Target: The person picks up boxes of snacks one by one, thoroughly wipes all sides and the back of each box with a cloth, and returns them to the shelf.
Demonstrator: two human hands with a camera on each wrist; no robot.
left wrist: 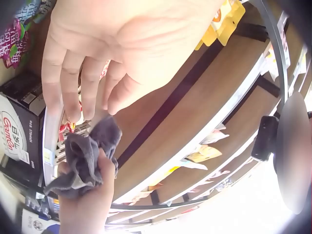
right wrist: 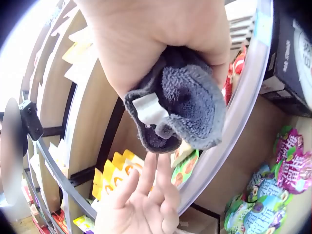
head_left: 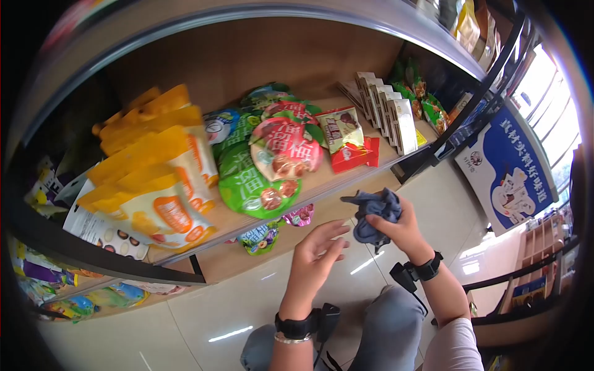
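A crumpled grey-blue cloth (head_left: 374,216) is bunched up in my right hand (head_left: 401,230), thumb pressed over it, in front of the shelf edge. In the right wrist view the cloth (right wrist: 190,105) shows a fuzzy towel surface and a white label (right wrist: 150,109). My left hand (head_left: 317,250) is held just left of the cloth with fingers loosely extended and nothing in it. The left wrist view has that hand's palm and spread fingers (left wrist: 92,83) above the cloth.
On the shelf stand yellow snack bags (head_left: 154,185), green and pink plum bags (head_left: 284,145), a red packet (head_left: 356,154) and a row of white boxes (head_left: 393,114). Below, a lower shelf holds more bags (head_left: 258,238). A blue and white sign (head_left: 510,173) stands at right.
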